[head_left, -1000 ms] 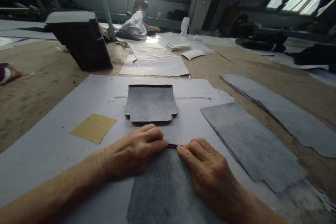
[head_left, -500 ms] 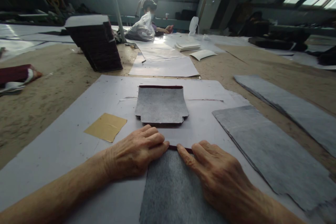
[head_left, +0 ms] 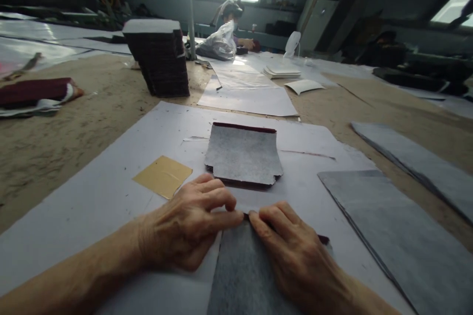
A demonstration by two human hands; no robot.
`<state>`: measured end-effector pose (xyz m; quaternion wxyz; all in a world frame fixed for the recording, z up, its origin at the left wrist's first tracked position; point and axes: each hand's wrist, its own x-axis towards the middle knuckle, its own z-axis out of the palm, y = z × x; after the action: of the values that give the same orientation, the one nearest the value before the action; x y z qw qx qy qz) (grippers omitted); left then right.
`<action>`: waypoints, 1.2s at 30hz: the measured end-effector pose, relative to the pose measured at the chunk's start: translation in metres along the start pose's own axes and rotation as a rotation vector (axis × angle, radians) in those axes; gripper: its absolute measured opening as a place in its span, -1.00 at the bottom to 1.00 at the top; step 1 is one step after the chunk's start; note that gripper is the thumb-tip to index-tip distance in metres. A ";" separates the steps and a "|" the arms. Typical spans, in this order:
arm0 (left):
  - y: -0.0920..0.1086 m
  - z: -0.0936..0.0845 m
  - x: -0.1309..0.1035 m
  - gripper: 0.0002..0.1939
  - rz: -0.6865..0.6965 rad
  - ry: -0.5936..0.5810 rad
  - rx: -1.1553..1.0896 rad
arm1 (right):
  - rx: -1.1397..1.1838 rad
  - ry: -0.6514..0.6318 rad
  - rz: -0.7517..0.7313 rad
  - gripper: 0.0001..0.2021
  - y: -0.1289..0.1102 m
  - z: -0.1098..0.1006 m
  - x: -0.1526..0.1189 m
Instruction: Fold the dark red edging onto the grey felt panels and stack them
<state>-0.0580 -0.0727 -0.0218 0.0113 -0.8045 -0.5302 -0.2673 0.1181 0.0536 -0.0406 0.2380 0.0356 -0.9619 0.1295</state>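
Observation:
A grey sheet with a narrow dark red folded edge lies in front of me. My left hand presses the left part of that edge with its fingertips, the other fingers curled. On the right part of the edge rests my right hand, its fingers bent together and the forefinger's tip close to the left hand's. The red edge shows between the fingertips and again right of the right hand. Just beyond the hands lies a smaller grey piece with dark red edges and notched near corners.
Long grey sheets lie stacked at the right. A yellow square is left of the small piece on the white board. Further back stand a tall dark stack and a plastic bag, with a person behind it.
The view has turned, so the table's objects sit further right. My fingertips have come closer together along the red edge, and more of the edge shows right of my right hand.

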 end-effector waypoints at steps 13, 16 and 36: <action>0.036 -0.002 -0.017 -0.63 -0.103 -0.215 0.012 | -0.008 -0.134 0.029 -0.55 0.004 -0.002 0.007; 0.034 -0.001 -0.018 -0.65 -0.107 -0.210 0.011 | 0.030 -0.156 0.046 -0.53 0.006 -0.001 0.007; 0.036 0.004 -0.019 -0.78 -0.069 -0.023 0.068 | -0.053 -0.124 0.406 -0.93 0.005 -0.018 0.000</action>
<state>-0.0307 -0.1029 -0.0244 0.0232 -0.7880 -0.5664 -0.2403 0.1252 0.0634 -0.0262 0.1481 -0.1574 -0.9652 0.1471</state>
